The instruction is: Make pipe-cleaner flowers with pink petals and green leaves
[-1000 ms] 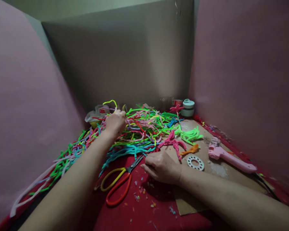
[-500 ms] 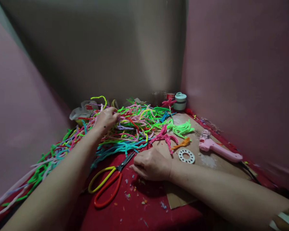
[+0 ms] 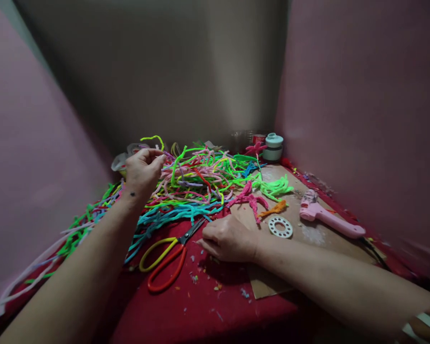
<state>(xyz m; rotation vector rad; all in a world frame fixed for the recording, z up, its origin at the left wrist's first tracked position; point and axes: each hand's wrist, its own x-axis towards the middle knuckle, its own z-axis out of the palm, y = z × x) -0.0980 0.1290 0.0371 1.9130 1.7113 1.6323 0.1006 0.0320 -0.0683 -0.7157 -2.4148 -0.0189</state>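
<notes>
My left hand is raised over the left part of a heaped pile of fuzzy pipe cleaners in green, pink, blue, red and yellow. Its thumb and forefinger come together in a pinch beside several strands, and what lies between them is too small to make out. My right hand rests on the red cloth with its fingers curled in. Whatever it may hold is hidden. Just left of it lie scissors with one yellow and one red handle, blades pointing toward the pile.
Cardboard on the right bears a pink glue gun, a white ring with holes, and pink, orange and green twisted pieces. A pale-blue lidded jar stands behind. Pink sheets wall the sides.
My left hand has moved left and up from the pile, uncovering a bent green pipe cleaner. My right hand stays beside the scissors. The whole view has shifted slightly.
</notes>
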